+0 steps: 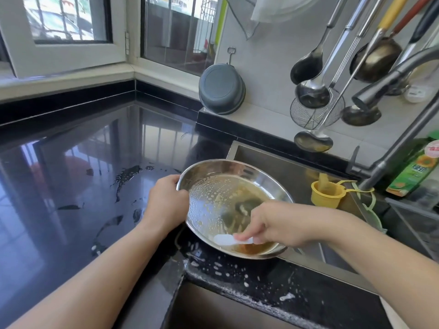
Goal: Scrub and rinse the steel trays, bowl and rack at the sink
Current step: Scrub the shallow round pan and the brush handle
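A round steel tray (235,205), wet with soapy droplets and yellowish residue, is held tilted over the near left corner of the sink (285,167), its near edge resting on the black tabletop (71,186). The left hand (166,200) grips the tray's left rim, fingers curled over the edge. The right hand (273,224) reaches into the tray, its fingers pinching a white scrubber (228,239) against the tray's near inner wall. A yellow cup (325,194) sits right of the tray, under the faucet (380,89).
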Motion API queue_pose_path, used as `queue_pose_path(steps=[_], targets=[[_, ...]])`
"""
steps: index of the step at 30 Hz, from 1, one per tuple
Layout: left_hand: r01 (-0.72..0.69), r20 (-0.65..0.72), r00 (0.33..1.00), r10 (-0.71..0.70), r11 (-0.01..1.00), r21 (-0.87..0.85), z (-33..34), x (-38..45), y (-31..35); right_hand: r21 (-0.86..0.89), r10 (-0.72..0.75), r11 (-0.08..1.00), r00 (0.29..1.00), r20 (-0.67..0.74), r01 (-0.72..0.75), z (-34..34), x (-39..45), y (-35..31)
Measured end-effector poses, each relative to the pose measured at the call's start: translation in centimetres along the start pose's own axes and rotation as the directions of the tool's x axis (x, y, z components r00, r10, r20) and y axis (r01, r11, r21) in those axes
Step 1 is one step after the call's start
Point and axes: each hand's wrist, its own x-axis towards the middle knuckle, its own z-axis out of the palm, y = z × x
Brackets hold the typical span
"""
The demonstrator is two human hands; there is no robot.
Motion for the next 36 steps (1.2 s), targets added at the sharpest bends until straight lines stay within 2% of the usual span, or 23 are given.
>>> queue_pose_path(steps=[2, 3, 5, 7, 9, 11, 13, 15, 18, 19, 21, 25, 27, 29, 31, 33, 36], targets=[[-0.001, 0.004, 1.0, 0.001, 1.0, -0.003, 0.0, -0.1, 0.1, 0.018, 0.063, 0.998, 0.997, -0.054, -0.062, -0.7, 0.4, 0.7], [-0.002, 0.005, 1.0, 0.002, 1.0, -0.008, -0.1, -0.1, 0.1, 0.012, 0.112, 0.994, 0.986, -0.123, -0.111, -0.9, 0.9, 1.2], [0.0, 0.002, 1.0, 0.0, 1.0, -0.017, -0.1, -0.2, 0.1, -0.005, 0.237, 0.969, 0.929, -0.284, -0.249, -1.4, 1.6, 2.3], [-0.003, 0.005, 1.0, 0.003, 1.0, -0.018, -0.1, -0.2, 0.2, -0.011, 0.28, 0.954, 0.901, -0.33, -0.3, -1.6, 1.7, 3.0], [-0.009, 0.01, 1.0, 0.009, 1.0, -0.016, -0.1, -0.2, 0.2, -0.07, 0.192, 0.974, 0.946, -0.262, -0.217, -1.4, 1.0, 2.1], [-0.006, 0.006, 1.0, 0.006, 1.0, -0.018, -0.1, -0.2, 0.3, -0.09, 0.06, 0.993, 0.992, -0.108, -0.07, -0.6, 0.1, 0.5], [-0.003, 0.004, 1.0, 0.003, 1.0, -0.012, -0.1, -0.1, 0.3, -0.081, 0.006, 0.997, 0.999, -0.041, -0.01, -0.1, -0.2, 0.0], [-0.004, 0.002, 1.0, 0.004, 1.0, -0.014, -0.1, -0.2, 0.3, -0.07, 0.08, 0.994, 0.99, -0.12, -0.089, -0.5, 0.1, 0.9], [-0.008, -0.011, 1.0, 0.008, 1.0, -0.023, -0.1, -0.5, 0.5, -0.067, 0.277, 0.949, 0.92, -0.277, -0.307, -1.7, 0.8, 2.1], [-0.008, -0.016, 1.0, 0.008, 1.0, -0.025, -0.1, -0.5, 0.5, -0.068, 0.29, 0.944, 0.909, -0.298, -0.323, -1.9, 1.0, 2.3], [-0.008, -0.019, 1.0, 0.008, 0.999, -0.035, -0.2, -0.5, 0.5, -0.079, 0.232, 0.962, 0.936, -0.264, -0.26, -1.9, 1.0, 2.1], [-0.019, -0.015, 1.0, 0.018, 0.998, -0.055, -0.1, -0.7, 0.5, -0.054, 0.023, 0.998, 0.998, -0.053, -0.026, -0.4, -0.1, 0.2], [-0.047, -0.011, 0.999, 0.047, 0.998, -0.046, -0.3, -0.8, 0.7, -0.069, 0.052, 0.996, 0.995, -0.082, -0.058, -0.4, 0.2, -0.1], [-0.051, -0.002, 0.999, 0.051, 0.999, 0.004, -0.2, -1.1, 1.1, -0.083, 0.174, 0.977, 0.96, -0.22, -0.197, -1.2, 0.6, 0.5], [-0.03, 0.038, 0.999, 0.027, 0.995, 0.098, -0.3, -1.8, 1.5, -0.068, 0.274, 0.949, 0.914, -0.3, -0.307, -1.7, 0.3, 1.1], [-0.02, 0.112, 0.994, -0.006, 0.974, 0.224, -1.1, -2.2, 1.9, -0.04, 0.323, 0.936, 0.896, -0.305, -0.351, -1.6, -0.1, 0.9], [-0.062, 0.235, 0.97, -0.055, 0.884, 0.464, -3.3, -2.8, 2.9, -0.108, 0.312, 0.93, 0.91, -0.274, -0.351, -1.7, -1.0, -0.6]])
